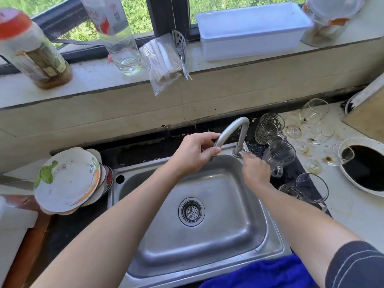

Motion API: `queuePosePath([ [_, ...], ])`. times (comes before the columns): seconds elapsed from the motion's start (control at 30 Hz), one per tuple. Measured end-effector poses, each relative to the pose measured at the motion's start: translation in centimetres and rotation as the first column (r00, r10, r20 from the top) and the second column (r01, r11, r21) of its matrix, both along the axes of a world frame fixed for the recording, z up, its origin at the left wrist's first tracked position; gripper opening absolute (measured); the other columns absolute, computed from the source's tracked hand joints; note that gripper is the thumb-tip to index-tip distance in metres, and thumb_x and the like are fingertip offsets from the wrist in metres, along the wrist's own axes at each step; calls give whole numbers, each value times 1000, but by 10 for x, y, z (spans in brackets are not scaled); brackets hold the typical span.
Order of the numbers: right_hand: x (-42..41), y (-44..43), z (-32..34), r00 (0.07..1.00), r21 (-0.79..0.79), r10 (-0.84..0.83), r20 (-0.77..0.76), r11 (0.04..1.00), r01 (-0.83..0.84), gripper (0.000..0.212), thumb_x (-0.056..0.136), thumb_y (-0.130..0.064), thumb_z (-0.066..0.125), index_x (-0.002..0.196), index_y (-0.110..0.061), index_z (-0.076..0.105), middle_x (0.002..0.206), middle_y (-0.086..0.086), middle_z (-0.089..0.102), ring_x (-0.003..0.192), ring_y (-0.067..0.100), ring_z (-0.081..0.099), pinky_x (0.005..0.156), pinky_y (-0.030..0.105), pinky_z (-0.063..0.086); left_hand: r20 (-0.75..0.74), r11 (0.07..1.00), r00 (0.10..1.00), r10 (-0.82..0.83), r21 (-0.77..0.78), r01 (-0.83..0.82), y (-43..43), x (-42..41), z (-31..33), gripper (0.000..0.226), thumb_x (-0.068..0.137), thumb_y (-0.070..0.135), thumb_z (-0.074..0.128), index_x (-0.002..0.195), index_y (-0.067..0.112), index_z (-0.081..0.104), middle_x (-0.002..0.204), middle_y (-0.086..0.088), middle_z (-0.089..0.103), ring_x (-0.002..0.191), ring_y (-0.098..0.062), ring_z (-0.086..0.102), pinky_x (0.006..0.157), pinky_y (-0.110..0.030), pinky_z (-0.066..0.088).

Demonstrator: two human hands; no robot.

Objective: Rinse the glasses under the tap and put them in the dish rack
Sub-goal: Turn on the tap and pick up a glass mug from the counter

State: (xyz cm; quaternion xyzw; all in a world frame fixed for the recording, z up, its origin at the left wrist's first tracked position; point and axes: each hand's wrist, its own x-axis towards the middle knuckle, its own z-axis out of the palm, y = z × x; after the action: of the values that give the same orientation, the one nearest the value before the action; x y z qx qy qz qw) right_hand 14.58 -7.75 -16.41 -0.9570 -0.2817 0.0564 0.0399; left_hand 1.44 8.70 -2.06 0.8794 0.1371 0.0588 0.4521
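Two hands in play: left hand [195, 152], right hand [256, 169]. One sink [207, 242], one tap [234, 126], one drain [191, 211]. Along the far sill there are three bottles [118, 34], one white tub [255, 11] and one plastic bag [162, 65]. Left of the sink is one stack of plates [66, 179], with at least three rims showing. On the right are the glasses [269, 127]: seven by my count, though they overlap and the tally is unsure. One bowl [359, 139] far right, one wooden board [367, 117], one blue cloth [259, 273] near.
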Motion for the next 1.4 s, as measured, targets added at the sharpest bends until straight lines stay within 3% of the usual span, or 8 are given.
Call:
queuePosePath([
  [0.37,-13,1,-1,998,-56,-10,-65,998,6,40,99,-6,39,139,-4,39,145,15,42,126,31,48,84,43,50,-6,999,999,33,-24,-33,-5,-3,2,28,88,20,65,116,20,66,74,1,70,56,3,52,59,-10,37],
  [0.5,-18,-8,10,993,13,-13,-115,1000,15,42,99,-15,45,139,-9,36,141,10,43,121,29,49,83,44,52,-40,995,997,60,-76,-62,-11,-6,4,13,87,26,66,99,20,71,75,1,71,66,-9,64,67,-22,50],
  [0.67,-43,-42,46,986,60,61,-152,997,-53,35,99,-28,43,132,-17,50,123,4,57,104,28,60,77,36,45,-191,898,932,309,-263,-352,-27,-28,-21,37,98,38,44,81,18,68,77,-12,69,68,-21,63,68,-38,53],
  [0.8,-49,-85,63,988,191,120,-101,977,-99,29,96,-30,48,120,-21,62,115,-1,65,96,26,65,72,36,50,-365,935,871,329,-4,-355,-53,-50,-66,18,90,23,53,82,14,66,73,-6,70,75,-27,68,70,-39,55],
  [0.93,-24,-131,88,985,366,89,147,920,-138,30,85,-34,55,107,-20,71,98,-5,68,93,22,64,58,30,50,-457,970,858,234,51,-238,-90,-51,-90,14,88,20,53,86,16,66,74,-6,68,75,-27,65,65,-31,49],
  [1.07,15,-165,108,994,12,51,-93,999,-50,78,75,-60,64,143,-31,39,139,-3,43,129,20,38,98,39,40,-493,985,852,175,77,-157,-126,-41,-99,13,88,24,52,85,19,64,75,-3,65,75,-24,63,64,-29,44],
  [1.13,23,-172,111,979,-108,58,-195,991,-80,92,69,-64,68,147,-34,30,146,0,36,135,23,33,109,42,31,-508,986,846,166,79,-146,-144,-37,-101,15,89,26,52,90,18,65,78,-4,65,73,-23,61,64,-30,44],
  [1.4,33,-172,115,961,-150,162,-223,969,-198,85,63,-59,73,136,-25,45,117,3,58,107,25,54,82,35,46,-519,976,827,217,119,-181,-190,-41,-94,21,91,25,52,102,13,66,80,-3,62,71,-20,56,66,-30,44],
])
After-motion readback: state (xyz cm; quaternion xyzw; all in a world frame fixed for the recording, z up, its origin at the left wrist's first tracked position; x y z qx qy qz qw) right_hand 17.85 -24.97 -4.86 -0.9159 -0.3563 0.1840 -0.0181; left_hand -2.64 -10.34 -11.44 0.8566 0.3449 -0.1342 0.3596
